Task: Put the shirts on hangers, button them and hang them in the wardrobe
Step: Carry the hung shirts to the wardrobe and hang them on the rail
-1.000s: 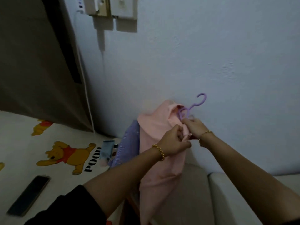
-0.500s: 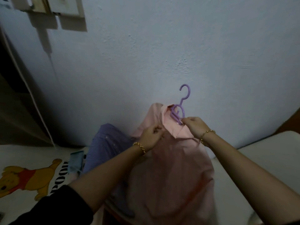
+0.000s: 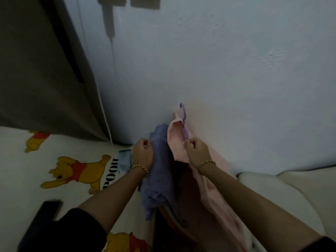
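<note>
A pink shirt (image 3: 214, 195) hangs on a purple hanger (image 3: 184, 119) against the pale wall. My right hand (image 3: 197, 151) pinches the shirt's collar at the base of the hanger. To its left a blue striped shirt (image 3: 160, 179) lies bunched on the bed. My left hand (image 3: 142, 153) grips the upper edge of that blue shirt with curled fingers. The pink shirt's front and buttons are turned away and hidden.
A bedsheet with yellow bear prints (image 3: 78, 171) covers the bed at left. A dark phone (image 3: 43, 215) lies near its front edge. A light blue cloth (image 3: 125, 160) sits behind my left wrist. A white cable (image 3: 104, 113) runs down the wall. A white cushion (image 3: 291, 193) lies at right.
My left hand has left the pink shirt's collar and moved left onto the blue striped shirt. The hanger and pink shirt have turned edge-on while my right hand keeps hold.
</note>
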